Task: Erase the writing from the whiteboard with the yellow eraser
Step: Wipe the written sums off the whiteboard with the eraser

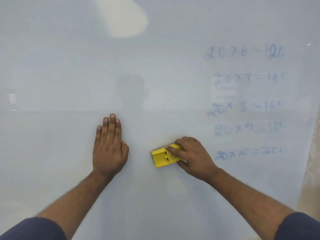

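A whiteboard (69,66) fills the view. Several lines of faint blue writing (245,103), multiplication sums from 20x6 to 20x10, run down its right side. My right hand (192,156) grips a yellow eraser (163,156) and presses it on the board, left of the bottom line of writing. My left hand (109,146) lies flat on the board with its fingers together, to the left of the eraser and apart from it. The left and middle of the board bear no writing.
The board's right edge (310,135) runs down the far right, with a pale wall beyond it. A bright light reflection (124,18) shows near the top of the board.
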{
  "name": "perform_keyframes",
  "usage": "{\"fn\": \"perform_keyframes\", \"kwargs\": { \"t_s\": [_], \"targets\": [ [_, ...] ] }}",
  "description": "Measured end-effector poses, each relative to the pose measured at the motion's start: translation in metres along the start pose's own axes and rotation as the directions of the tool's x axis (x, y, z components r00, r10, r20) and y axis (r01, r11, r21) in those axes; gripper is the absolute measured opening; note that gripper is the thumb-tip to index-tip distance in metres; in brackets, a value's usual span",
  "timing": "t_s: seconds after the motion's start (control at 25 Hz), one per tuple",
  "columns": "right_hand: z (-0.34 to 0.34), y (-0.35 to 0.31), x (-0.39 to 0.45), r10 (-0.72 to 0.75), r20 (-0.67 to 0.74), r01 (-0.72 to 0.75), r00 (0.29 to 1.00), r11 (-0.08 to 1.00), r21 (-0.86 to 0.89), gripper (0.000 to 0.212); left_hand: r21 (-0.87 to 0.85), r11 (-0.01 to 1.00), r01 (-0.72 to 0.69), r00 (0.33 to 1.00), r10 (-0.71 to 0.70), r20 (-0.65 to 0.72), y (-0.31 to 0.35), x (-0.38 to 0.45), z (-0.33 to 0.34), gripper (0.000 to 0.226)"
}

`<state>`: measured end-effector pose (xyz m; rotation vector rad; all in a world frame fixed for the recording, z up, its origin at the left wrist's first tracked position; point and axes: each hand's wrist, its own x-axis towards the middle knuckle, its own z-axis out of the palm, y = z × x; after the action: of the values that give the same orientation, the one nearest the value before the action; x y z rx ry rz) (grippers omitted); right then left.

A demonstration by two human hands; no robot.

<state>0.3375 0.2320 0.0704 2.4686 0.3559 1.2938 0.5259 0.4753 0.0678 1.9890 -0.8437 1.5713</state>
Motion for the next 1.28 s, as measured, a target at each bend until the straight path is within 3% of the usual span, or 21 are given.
{"fn": "perform_keyframes", "kwargs": {
  "t_s": [0.16, 0.36, 0.44, 0.6, 0.68, 0.8, 1.0, 1.28],
  "targets": [
    [-0.005, 0.021, -0.041, -0.154, 0.114, 0.159, 0.982, 0.987, -0.035, 0.046, 0.013, 1.000, -0.013, 0.999, 0.012, 0.049, 0.009, -0.003, -0.001, 0.071],
    [-0.032, 0.055, -0.058, -0.241, 0.210, 0.264, 0.947, 0.960, -0.088, 0.053, 0.040, 0.998, -0.053, 0.993, 0.048, 0.109, 0.019, -0.004, -0.014, 0.068],
    [-0.048, 0.067, -0.055, -0.206, 0.181, 0.225, 0.962, 0.969, -0.097, 0.053, 0.042, 0.996, -0.078, 0.991, 0.073, 0.116, 0.025, -0.001, -0.019, 0.068],
    [-0.088, 0.096, -0.043, 0.091, -0.055, -0.097, 0.994, 0.990, -0.106, 0.056, 0.050, 0.994, -0.098, 0.989, 0.092, 0.117, 0.040, 0.012, -0.024, 0.068],
    [-0.102, 0.106, -0.044, 0.143, -0.112, -0.155, 0.983, 0.982, -0.106, 0.053, 0.044, 0.992, -0.116, 0.988, 0.111, 0.108, 0.051, 0.024, -0.023, 0.067],
    [-0.101, 0.101, -0.049, 0.113, -0.106, -0.126, 0.988, 0.984, -0.125, 0.056, 0.032, 0.989, -0.143, 0.986, 0.140, 0.089, 0.067, 0.043, -0.022, 0.067],
    [-0.062, 0.068, -0.062, -0.096, 0.040, 0.101, 0.995, 0.979, -0.178, 0.061, 0.015, 0.983, -0.182, 0.982, 0.181, 0.053, 0.096, 0.071, -0.021, 0.066],
    [-0.033, 0.050, -0.051, -0.042, 0.008, 0.042, 0.999, 0.985, -0.165, 0.064, -0.008, 0.980, -0.196, 0.979, 0.197, 0.044, 0.113, 0.080, -0.016, 0.065]
  ]
}}
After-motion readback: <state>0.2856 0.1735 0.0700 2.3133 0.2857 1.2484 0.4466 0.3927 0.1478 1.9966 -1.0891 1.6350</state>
